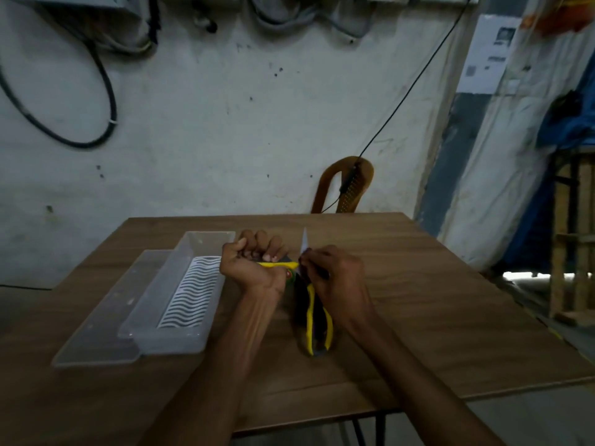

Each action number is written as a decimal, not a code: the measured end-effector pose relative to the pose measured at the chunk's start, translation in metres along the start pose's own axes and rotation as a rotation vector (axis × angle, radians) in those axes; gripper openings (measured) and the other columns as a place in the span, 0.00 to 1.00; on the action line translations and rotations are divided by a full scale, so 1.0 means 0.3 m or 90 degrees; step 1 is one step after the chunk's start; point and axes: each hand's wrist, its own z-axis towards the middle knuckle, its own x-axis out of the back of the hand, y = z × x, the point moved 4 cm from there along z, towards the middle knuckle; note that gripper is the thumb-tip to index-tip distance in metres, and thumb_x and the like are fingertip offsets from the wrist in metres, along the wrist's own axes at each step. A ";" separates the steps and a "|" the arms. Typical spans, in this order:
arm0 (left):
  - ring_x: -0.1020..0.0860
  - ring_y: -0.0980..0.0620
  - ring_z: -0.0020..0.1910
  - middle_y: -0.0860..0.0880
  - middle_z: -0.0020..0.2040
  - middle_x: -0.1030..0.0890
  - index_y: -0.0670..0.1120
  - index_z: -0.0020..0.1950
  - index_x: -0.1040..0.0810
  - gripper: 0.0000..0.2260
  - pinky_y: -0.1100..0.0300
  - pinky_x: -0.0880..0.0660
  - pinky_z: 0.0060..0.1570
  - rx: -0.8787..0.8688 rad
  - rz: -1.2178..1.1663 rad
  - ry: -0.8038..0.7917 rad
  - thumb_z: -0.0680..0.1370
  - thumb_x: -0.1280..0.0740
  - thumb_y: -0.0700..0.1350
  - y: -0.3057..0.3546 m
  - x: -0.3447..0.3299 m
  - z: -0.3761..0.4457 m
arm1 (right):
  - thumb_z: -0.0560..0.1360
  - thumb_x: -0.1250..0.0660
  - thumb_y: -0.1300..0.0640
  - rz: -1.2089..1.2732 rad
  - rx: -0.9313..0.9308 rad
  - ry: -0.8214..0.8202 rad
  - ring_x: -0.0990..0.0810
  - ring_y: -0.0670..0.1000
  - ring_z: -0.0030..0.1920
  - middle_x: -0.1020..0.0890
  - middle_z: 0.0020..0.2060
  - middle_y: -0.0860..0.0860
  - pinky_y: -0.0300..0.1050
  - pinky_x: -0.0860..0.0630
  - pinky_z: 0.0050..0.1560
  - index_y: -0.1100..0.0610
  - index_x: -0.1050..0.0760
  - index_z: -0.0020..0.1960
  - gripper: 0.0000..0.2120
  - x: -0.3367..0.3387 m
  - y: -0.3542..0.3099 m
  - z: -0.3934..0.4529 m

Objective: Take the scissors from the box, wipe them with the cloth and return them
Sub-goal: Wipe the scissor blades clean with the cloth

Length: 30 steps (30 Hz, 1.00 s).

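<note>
The scissors (317,320) have yellow and black handles and are spread wide over the wooden table (418,317). My left hand (254,265) grips one handle, fingers curled round it. The other handle loop hangs toward me, and one bright blade tip (304,241) points away. My right hand (335,278) pinches something dark, apparently the cloth (310,268), against the blade near the pivot; most of it is hidden by my fingers. The clear plastic box (151,317) lies left of my hands with a wavy-patterned liner inside and no scissors in it.
The box's clear lid (93,333) lies flat on its left side. A brown plastic chair (346,185) stands behind the table against the wall, with a black cable running down to it. A wooden frame (573,236) stands at the right.
</note>
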 end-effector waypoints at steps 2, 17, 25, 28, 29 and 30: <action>0.47 0.53 0.26 0.52 0.26 0.45 0.50 0.30 0.46 0.10 0.62 0.45 0.28 0.006 -0.003 -0.004 0.65 0.44 0.48 -0.010 -0.005 -0.004 | 0.71 0.28 0.66 -0.007 -0.004 0.005 0.19 0.54 0.37 0.18 0.37 0.56 0.45 0.28 0.39 0.61 0.16 0.43 0.03 0.001 0.011 0.062; 0.46 0.53 0.25 0.52 0.25 0.44 0.50 0.30 0.46 0.10 0.61 0.47 0.28 -0.006 0.023 -0.015 0.65 0.45 0.48 0.009 -0.025 -0.005 | 0.71 0.29 0.67 -0.008 -0.020 0.023 0.19 0.53 0.38 0.16 0.37 0.56 0.48 0.24 0.42 0.61 0.15 0.43 0.05 -0.009 0.030 0.198; 0.46 0.54 0.24 0.52 0.25 0.44 0.50 0.31 0.46 0.10 0.63 0.46 0.27 -0.020 -0.002 -0.025 0.66 0.45 0.48 0.026 -0.035 -0.005 | 0.71 0.28 0.64 -0.007 -0.001 -0.011 0.21 0.50 0.36 0.17 0.37 0.54 0.41 0.30 0.38 0.60 0.15 0.45 0.05 0.020 0.006 0.094; 0.46 0.53 0.25 0.52 0.25 0.44 0.50 0.31 0.47 0.10 0.61 0.47 0.28 -0.015 -0.004 -0.027 0.65 0.45 0.47 0.007 -0.034 -0.007 | 0.71 0.27 0.64 0.012 -0.025 0.054 0.19 0.51 0.35 0.15 0.36 0.55 0.42 0.27 0.38 0.61 0.14 0.45 0.04 0.029 0.023 0.162; 0.46 0.53 0.25 0.52 0.25 0.44 0.50 0.31 0.47 0.10 0.61 0.47 0.28 -0.016 -0.005 -0.026 0.65 0.45 0.47 0.009 -0.032 -0.005 | 0.72 0.27 0.65 0.015 -0.028 0.069 0.18 0.51 0.36 0.15 0.36 0.56 0.44 0.25 0.40 0.62 0.14 0.44 0.03 0.026 0.020 0.179; 0.46 0.53 0.25 0.52 0.25 0.44 0.50 0.31 0.47 0.10 0.61 0.46 0.28 -0.018 -0.004 -0.023 0.65 0.45 0.47 0.017 -0.028 -0.002 | 0.72 0.28 0.65 0.019 -0.031 0.074 0.18 0.51 0.36 0.14 0.36 0.55 0.46 0.24 0.41 0.62 0.15 0.43 0.03 0.018 0.014 0.187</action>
